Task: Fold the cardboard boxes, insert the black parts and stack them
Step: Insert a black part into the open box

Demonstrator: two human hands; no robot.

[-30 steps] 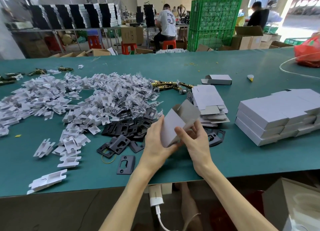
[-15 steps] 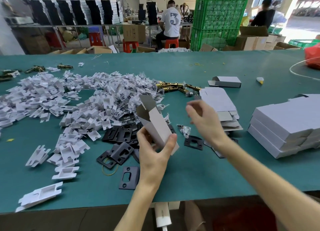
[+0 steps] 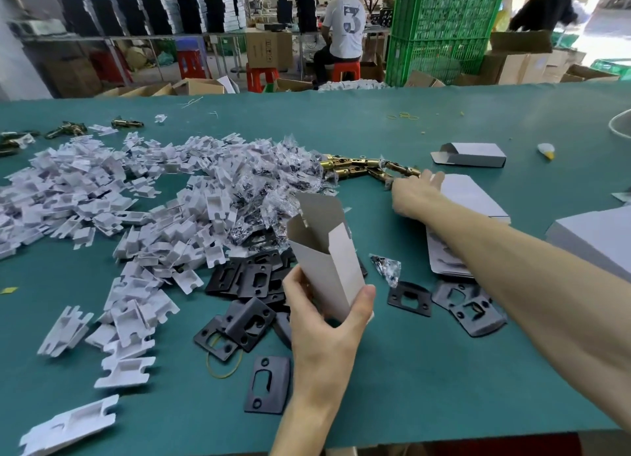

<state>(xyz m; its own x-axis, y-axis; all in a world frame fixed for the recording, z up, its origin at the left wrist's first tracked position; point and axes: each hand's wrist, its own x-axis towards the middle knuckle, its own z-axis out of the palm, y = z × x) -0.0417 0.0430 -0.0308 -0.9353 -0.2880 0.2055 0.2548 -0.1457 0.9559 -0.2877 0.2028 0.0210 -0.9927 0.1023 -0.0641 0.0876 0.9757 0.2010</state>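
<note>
A green counter [image 3: 444,370] is seen across the view. All places are given rel. to the open box [image 3: 327,261], which is held upright over the counter's near-middle, mouth up, top flaps unfolded. Left of and beyond the box, a wide heap of white inserts [image 3: 119,199] is spread. Far right of it, a stack of closed boxes [image 3: 594,244] is cut off by the frame edge. Right of the box, partly under the forearm, flat blanks [image 3: 471,196] are stacked. Just behind-left of the box, black parts [image 3: 252,278] are piled, w/ loose plates [image 3: 467,305] scattered to its right. The box's lower end is gripped by the L hand [image 3: 324,322], thumb on the right face, fingers wrapped round the left. The R hand [image 3: 415,192] is stretched out beyond-right of the box, fingers extended, blurred. Nothing is seen held, and contact w/ the brass latches [image 3: 362,167] beside it can't be told. A lone folded box [image 3: 471,155] is laid further beyond-right. A single black plate [image 3: 268,384] is laid flat near-left of the box, w/ a small clear bag [image 3: 387,268] just right and a yellow rubber band [image 3: 223,363] left.
</note>
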